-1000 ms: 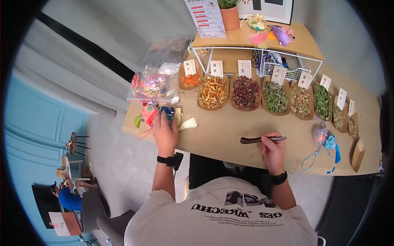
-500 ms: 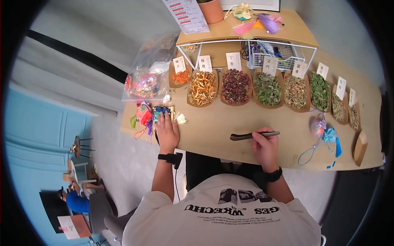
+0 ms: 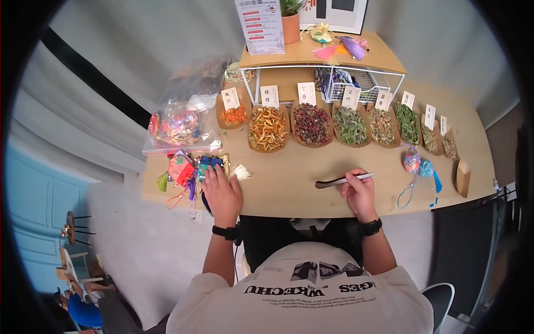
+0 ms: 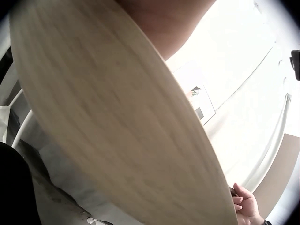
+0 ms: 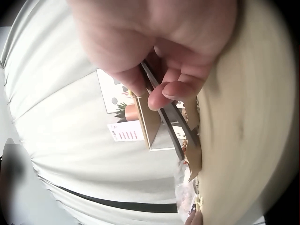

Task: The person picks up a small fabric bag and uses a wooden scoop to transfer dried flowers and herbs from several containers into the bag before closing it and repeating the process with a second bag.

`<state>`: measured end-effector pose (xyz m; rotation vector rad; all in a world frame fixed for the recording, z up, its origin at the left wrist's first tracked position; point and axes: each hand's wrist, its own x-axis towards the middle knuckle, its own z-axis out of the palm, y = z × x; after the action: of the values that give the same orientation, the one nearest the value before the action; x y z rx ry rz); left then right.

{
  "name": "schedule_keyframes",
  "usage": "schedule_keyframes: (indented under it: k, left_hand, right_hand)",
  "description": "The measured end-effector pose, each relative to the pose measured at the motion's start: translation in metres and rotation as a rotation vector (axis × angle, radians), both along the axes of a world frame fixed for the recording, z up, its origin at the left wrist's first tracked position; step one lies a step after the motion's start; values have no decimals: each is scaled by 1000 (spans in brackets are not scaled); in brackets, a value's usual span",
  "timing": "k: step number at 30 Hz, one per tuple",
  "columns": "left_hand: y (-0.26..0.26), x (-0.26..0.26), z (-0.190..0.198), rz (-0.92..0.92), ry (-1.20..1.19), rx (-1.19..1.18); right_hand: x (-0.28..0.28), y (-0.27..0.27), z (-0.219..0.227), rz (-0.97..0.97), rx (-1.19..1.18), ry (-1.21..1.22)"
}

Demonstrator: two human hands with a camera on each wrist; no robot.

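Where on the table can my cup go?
The biggest bare patch of the pale wooden table is between the left hand and the dark slim tweezers, before the brown paper trays. A smaller one is between the right hand and the shiny blue pouch. The tray row is crowded, and so is the end with the clear plastic bag and red pouch.

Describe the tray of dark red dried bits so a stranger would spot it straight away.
On the wooden table, find the row of brown trays in front of the raised shelf. The dark red tray is third from the left, between curly orange-yellow strips and grey-green leaves. Its filling alone is deep red.
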<state>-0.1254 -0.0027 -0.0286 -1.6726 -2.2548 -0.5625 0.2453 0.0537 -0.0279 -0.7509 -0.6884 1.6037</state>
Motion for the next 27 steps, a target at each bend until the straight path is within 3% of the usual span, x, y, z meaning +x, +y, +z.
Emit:
schedule_keyframes:
  k: [11, 27]
  left_hand:
    - [0, 2, 19, -37, -53, -32]
    - [-1, 5, 1, 23, 76, 3]
  right_hand:
    - [-5, 3, 16, -21, -49, -49]
    - [6, -1, 4, 41, -54, 111]
